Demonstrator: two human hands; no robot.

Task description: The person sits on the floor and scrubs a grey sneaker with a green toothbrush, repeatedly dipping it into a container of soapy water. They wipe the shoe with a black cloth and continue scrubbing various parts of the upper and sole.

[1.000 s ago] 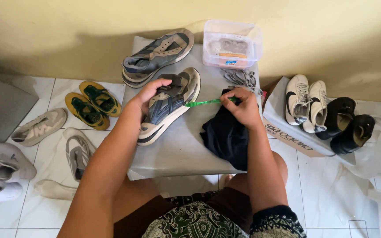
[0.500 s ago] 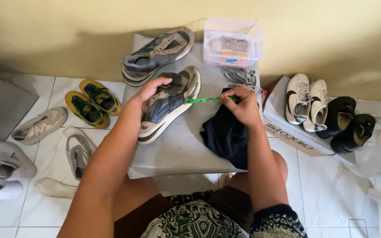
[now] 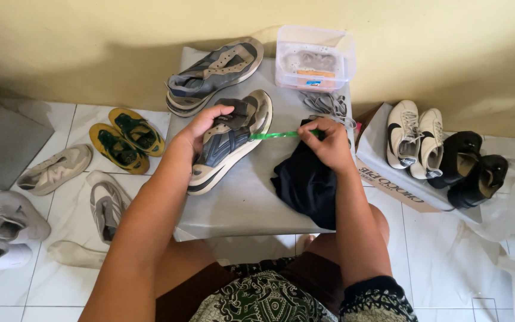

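left hand [image 3: 201, 128] grips the grey sneaker [image 3: 230, 140], its long axis running 1 to 7 o'clock; right hand [image 3: 329, 143], at 3 o'clock, pinches the green strip [image 3: 275, 135] stretched between them

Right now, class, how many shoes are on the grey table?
2. One grey sneaker lies gripped by the left hand; the other sneaker lies behind it, by the wall. The dark cloth covers part of the table.
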